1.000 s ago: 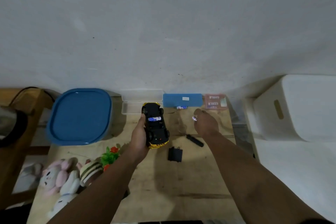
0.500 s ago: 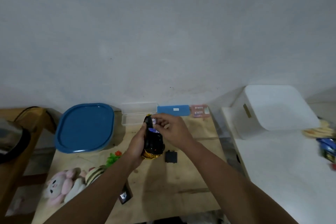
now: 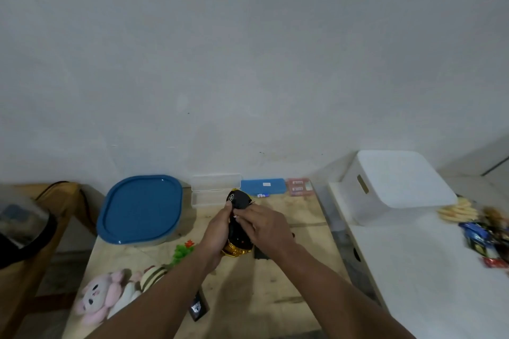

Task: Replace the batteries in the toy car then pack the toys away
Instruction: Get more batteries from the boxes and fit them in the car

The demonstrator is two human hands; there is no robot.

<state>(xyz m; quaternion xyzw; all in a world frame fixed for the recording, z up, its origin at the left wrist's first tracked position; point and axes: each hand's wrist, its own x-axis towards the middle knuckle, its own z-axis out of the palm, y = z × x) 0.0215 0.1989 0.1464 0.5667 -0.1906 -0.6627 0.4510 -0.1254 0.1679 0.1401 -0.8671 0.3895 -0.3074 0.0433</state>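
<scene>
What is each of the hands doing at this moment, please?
Left hand: grips the toy car from its left side.
Right hand: fingertips at the car's underside; whether it pinches anything cannot be told.

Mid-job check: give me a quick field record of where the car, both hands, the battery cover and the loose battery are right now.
car: black-and-gold toy car, held above the table, underside up
left hand: grips the car's side
right hand: fingers curled at the car's underside; what they pinch is hidden
battery cover: black piece lying on the table beside the car, mostly hidden by the right wrist
loose battery: on the table in front of the blue case
plush toys: at the table's left edge
</scene>
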